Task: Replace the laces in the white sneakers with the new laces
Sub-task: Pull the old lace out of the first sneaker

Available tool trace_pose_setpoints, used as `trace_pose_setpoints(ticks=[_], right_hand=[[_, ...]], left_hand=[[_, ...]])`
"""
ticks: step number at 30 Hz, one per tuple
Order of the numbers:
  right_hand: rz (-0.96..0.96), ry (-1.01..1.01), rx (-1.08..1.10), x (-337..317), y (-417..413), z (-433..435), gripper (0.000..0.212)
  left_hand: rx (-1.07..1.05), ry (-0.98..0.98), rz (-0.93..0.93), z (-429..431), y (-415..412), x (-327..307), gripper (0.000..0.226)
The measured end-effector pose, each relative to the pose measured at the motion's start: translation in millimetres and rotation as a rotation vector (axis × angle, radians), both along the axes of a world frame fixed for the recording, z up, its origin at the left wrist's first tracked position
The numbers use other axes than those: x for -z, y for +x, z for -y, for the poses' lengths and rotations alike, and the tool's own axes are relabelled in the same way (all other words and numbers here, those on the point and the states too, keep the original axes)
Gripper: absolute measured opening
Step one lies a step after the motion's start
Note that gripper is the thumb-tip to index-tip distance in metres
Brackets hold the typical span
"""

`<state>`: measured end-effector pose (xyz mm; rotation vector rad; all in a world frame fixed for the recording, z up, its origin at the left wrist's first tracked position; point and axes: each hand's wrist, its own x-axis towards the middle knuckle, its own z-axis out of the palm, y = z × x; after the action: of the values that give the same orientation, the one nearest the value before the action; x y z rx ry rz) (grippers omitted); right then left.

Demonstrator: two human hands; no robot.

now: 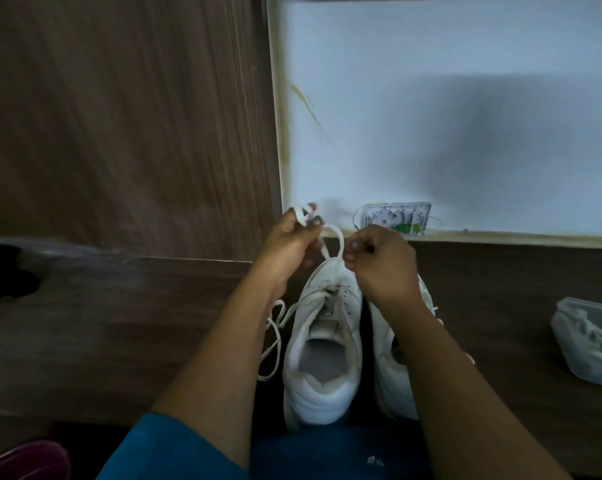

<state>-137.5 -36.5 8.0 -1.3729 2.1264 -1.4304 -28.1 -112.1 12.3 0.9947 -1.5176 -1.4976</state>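
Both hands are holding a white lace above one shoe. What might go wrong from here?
1. The left hand and right hand both pinch the lace, so nothing steadies the left sneaker. A hard pull may tip or drag it.
2. The loose tail curls beside that sneaker and could knot or snag.

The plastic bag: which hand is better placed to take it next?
Probably right: the plastic bag lies on the side of the right hand, though it pinches the lace.
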Motion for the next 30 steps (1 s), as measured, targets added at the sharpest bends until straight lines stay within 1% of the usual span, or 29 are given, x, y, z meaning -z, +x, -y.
trace_pose_setpoints(ticks=[1, 3, 4, 5, 6, 7, 9, 11, 13, 14, 16, 18, 20, 23, 27, 30], right_hand=[[-0.074, 0.071, 0.002, 2, 0, -1, 0.018], [-0.16, 0.197, 0.002, 6, 0, -1, 0.026], [-0.196, 0.247, -0.015, 6, -1, 0, 0.025], [-0.246, 0.288, -0.043, 5, -1, 0, 0.021], [-0.289, 0.333, -0.082, 4, 0, 0, 0.016], [-0.305, 0.366, -0.118, 5, 0, 1, 0.015], [-0.264, 0.406, -0.169, 6, 2, 1, 0.015], [-0.239, 0.394, -0.173, 7, 3, 0, 0.015], [-0.274, 0.401, -0.194, 8, 2, 0, 0.018], [-0.293, 0.406, -0.208, 8, 2, 1, 0.019], [-0.325, 0.415, -0.213, 8, 2, 2, 0.015], [-0.335, 0.414, -0.21, 8, 2, 2, 0.016], [-0.341, 0.416, -0.222, 7, 4, 2, 0.017], [-0.36, 0.413, -0.22, 7, 7, 4, 0.021], [-0.286, 0.412, -0.177, 11, 7, 6, 0.024], [-0.306, 0.421, -0.159, 13, 7, 7, 0.027]], left_hand=[[-0.005, -0.048, 0.199, 3, 3, 2, 0.006], [0.074, -0.184, 0.615, 5, 7, 11, 0.009], [0.119, -0.221, 0.747, 6, 7, 16, 0.015], [0.138, -0.223, 0.825, 7, 6, 20, 0.024], [0.146, -0.195, 0.848, 6, 4, 23, 0.03], [0.174, -0.163, 0.836, 4, 3, 23, 0.025], [0.239, -0.106, 0.797, 1, 1, 20, 0.013], [0.243, -0.076, 0.774, -2, 0, 17, 0.01], [0.228, -0.078, 0.772, -3, 0, 19, 0.009], [0.221, -0.098, 0.791, -2, 0, 21, 0.009], [0.204, -0.16, 0.85, 0, 1, 24, 0.018], [0.198, -0.185, 0.85, 1, 1, 25, 0.026], [0.21, -0.177, 0.769, -1, -1, 21, 0.03], [0.199, -0.202, 0.714, -3, -7, 13, 0.023], [0.128, -0.183, 0.499, 0, -7, 12, 0.029], [0.155, -0.186, 0.421, 1, -6, 12, 0.027]])
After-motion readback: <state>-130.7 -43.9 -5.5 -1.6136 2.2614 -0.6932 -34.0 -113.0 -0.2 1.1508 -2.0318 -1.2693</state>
